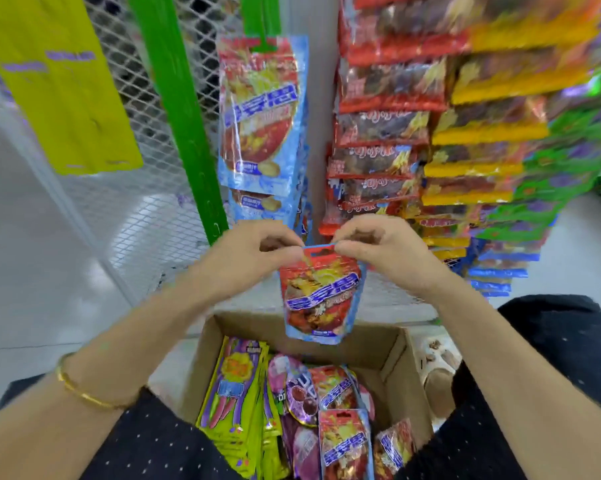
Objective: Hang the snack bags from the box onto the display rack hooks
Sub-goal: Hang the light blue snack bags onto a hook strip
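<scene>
**A:** Which step is this?

**B:** The hanging itself, I'd judge. The left hand [257, 251] pinches one top corner of a glossy red snack bag with blue edges [321, 296]. The right hand [371, 247] pinches the other corner. The bag dangles between the hands with its hang slot held taut.

**A:** And the supply?

**B:** It is below the hands, in an open brown cardboard box [392, 362]. Yellow-green packs lie under the left forearm, and purple and red ones lie further right. The held bag hangs above the box's far wall.

**A:** What does the next move call for?

**B:** Matching red-and-blue bags [262, 116] hang just beyond and above the hands from a green plastic strip [260, 26]. The slot probably has to go up onto a free hook beneath them. Blur hides the hook itself, so the hands would need to line up carefully and keep the slot open.
</scene>
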A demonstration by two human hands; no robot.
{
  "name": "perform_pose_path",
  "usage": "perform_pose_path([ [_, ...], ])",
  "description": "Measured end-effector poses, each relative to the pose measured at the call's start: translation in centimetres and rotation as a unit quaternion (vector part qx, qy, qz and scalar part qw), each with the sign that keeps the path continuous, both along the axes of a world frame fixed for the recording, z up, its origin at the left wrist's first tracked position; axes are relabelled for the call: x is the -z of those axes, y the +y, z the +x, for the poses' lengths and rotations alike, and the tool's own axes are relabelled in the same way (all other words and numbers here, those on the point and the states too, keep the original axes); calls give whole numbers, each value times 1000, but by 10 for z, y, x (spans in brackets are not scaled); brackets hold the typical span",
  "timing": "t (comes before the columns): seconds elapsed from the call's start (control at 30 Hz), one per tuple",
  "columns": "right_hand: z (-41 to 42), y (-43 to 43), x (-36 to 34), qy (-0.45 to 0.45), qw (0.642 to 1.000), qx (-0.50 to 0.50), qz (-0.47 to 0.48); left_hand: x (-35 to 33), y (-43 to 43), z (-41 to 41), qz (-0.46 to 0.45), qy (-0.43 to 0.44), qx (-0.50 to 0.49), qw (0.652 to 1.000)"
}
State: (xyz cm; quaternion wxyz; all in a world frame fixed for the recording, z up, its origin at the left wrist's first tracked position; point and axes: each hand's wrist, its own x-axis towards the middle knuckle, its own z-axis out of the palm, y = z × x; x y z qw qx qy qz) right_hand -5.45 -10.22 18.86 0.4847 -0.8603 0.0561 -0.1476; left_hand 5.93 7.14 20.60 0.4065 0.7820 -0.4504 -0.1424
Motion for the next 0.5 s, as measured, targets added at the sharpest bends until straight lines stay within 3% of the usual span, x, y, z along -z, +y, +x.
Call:
perform_pose_path([
  [0.1,12,4,-48,-86,995,8,-50,-66,5,15,-129,-39,-58,989],
  [0.2,29,5,-94,-166,982,30,-81,-123,-8,46,-232,-119,-123,957],
  [0.3,51,3,-132,-229,967,65,-89,-157,-37,85,-241,-131,-170,947],
  [0.5,100,1,-179,-277,946,128,-112,-197,-74,106,-254,-46,-175,950],
])
